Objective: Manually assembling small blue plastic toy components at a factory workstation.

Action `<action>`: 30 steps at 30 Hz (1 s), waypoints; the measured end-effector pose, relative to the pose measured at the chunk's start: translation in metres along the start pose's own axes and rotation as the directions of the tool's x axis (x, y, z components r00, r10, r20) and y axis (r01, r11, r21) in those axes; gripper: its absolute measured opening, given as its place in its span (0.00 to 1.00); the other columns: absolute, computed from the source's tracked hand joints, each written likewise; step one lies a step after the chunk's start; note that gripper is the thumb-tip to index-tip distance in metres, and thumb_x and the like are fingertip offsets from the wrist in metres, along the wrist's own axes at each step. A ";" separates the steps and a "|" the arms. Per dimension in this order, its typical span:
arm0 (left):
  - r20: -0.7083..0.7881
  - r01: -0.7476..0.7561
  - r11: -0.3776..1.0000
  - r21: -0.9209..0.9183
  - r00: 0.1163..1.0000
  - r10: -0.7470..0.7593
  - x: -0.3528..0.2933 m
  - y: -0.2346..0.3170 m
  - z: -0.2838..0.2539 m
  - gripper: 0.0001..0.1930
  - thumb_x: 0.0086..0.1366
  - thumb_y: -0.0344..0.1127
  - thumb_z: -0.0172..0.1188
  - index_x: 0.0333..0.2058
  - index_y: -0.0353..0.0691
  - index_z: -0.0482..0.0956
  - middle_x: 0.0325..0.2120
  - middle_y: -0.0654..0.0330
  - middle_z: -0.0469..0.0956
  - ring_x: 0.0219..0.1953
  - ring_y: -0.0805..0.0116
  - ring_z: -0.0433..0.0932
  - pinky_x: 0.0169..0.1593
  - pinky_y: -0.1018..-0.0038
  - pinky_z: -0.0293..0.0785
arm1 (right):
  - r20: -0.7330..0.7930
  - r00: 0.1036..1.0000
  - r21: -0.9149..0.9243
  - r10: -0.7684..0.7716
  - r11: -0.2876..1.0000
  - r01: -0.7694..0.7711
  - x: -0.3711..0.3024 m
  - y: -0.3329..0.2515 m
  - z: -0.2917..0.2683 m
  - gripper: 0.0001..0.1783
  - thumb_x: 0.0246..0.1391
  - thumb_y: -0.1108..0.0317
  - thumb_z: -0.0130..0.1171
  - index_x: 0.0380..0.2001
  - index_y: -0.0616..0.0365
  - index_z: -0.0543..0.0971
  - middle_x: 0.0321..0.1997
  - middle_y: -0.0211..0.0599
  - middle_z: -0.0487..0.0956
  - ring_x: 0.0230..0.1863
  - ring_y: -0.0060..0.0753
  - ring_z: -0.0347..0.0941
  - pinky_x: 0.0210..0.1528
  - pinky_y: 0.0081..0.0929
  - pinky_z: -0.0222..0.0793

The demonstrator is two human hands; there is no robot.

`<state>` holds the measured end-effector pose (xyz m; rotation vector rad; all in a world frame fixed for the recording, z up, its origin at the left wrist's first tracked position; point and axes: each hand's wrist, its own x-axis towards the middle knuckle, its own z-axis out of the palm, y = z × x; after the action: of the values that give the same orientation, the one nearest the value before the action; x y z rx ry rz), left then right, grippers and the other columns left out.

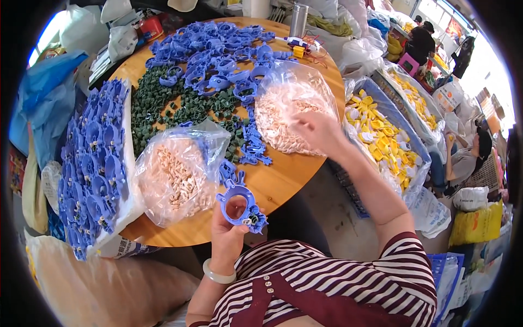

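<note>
Place: small assembly workshop
Table (289, 173): heaped blue plastic parts (182, 46), green pieces (147, 103)
Crate (407, 129): yellow parts (376, 136)
Background: people (420, 46) working, bulging sacks (357, 54)

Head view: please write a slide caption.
Left hand holds a blue part; right hand, blurred, is at a bag of pale pieces.

1. Round wooden bench (289, 174), laid bare mostly from four to six o'clock.
2. Across eleven to one o'clock, heaped thickly: blue ring-shaped parts (196, 46).
3. From ten o'clock in toward the middle, scattered loose: dark green pieces (150, 98).
4. Between two and three o'clock: clear plastic bag (275, 122), filled with pale pieces.
5. Between seven and eight o'clock: second clear bag (180, 191), holding similar pale bits.
6. Near centre, toward four o'clock: smaller blue pieces (253, 147).
7. At one o'clock: yellow block (298, 52), beside thin red wires.
</note>
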<state>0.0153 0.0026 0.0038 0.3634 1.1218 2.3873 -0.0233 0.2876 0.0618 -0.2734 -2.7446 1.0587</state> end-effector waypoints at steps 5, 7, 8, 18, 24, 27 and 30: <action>0.006 0.008 1.000 0.010 1.000 -0.008 0.001 0.004 0.006 0.28 0.48 0.32 0.67 0.47 0.34 0.65 0.39 0.56 0.72 0.42 0.57 0.76 0.46 0.62 0.75 | 0.054 0.832 -0.173 -0.552 0.815 0.552 0.000 -0.014 0.038 0.10 0.52 0.66 0.55 0.36 0.57 0.78 0.32 0.38 0.75 0.36 0.37 0.72 0.39 0.29 0.68; -0.004 0.006 1.000 0.018 1.000 -0.006 0.001 0.004 0.006 0.28 0.48 0.32 0.67 0.46 0.34 0.65 0.39 0.56 0.72 0.42 0.57 0.76 0.46 0.62 0.75 | 0.079 0.810 -0.207 -0.581 0.785 0.584 0.002 -0.012 0.038 0.09 0.50 0.69 0.56 0.35 0.58 0.77 0.33 0.38 0.75 0.37 0.37 0.72 0.40 0.29 0.67; -0.001 0.005 1.000 0.019 1.000 -0.005 0.000 0.004 0.004 0.28 0.48 0.32 0.66 0.46 0.34 0.65 0.39 0.56 0.72 0.42 0.57 0.76 0.46 0.62 0.76 | 0.062 0.829 -0.079 -0.556 0.825 0.560 0.002 -0.012 0.035 0.09 0.50 0.70 0.56 0.36 0.58 0.77 0.33 0.38 0.75 0.36 0.37 0.73 0.39 0.28 0.68; 0.030 -0.007 0.999 0.038 1.000 0.006 0.000 0.003 0.001 0.28 0.48 0.33 0.66 0.47 0.34 0.64 0.39 0.56 0.71 0.41 0.58 0.76 0.44 0.63 0.76 | -0.062 0.998 -0.251 -0.030 0.968 0.013 0.019 0.020 -0.002 0.12 0.47 0.69 0.55 0.38 0.57 0.77 0.32 0.38 0.77 0.34 0.34 0.74 0.37 0.25 0.69; 0.055 -0.031 0.999 0.024 0.998 0.030 0.001 0.002 -0.001 0.29 0.49 0.32 0.65 0.48 0.33 0.63 0.40 0.57 0.70 0.42 0.58 0.76 0.44 0.63 0.76 | -0.127 0.955 -0.209 -0.269 0.948 0.240 0.033 0.051 0.006 0.12 0.46 0.72 0.56 0.38 0.58 0.77 0.28 0.34 0.77 0.24 0.24 0.72 0.27 0.21 0.67; 0.047 -0.024 0.999 -0.037 0.999 0.025 0.002 -0.001 -0.003 0.29 0.50 0.32 0.65 0.49 0.34 0.63 0.41 0.57 0.70 0.42 0.57 0.75 0.44 0.63 0.76 | -0.107 0.994 0.152 -0.024 0.988 0.040 0.027 0.041 -0.009 0.10 0.45 0.69 0.58 0.33 0.59 0.78 0.28 0.34 0.78 0.30 0.26 0.74 0.33 0.24 0.69; 0.036 0.014 0.996 -0.085 0.999 -0.011 0.002 0.002 -0.004 0.29 0.50 0.33 0.66 0.50 0.35 0.64 0.42 0.57 0.70 0.42 0.56 0.75 0.45 0.62 0.76 | -0.081 0.996 0.370 0.021 0.929 0.011 0.020 0.033 -0.016 0.08 0.48 0.71 0.60 0.33 0.62 0.77 0.26 0.27 0.76 0.26 0.16 0.70 0.29 0.15 0.66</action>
<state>0.0115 0.0004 0.0030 0.3671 1.0008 2.3998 -0.0350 0.3263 0.0536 -0.2596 -2.4066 1.4984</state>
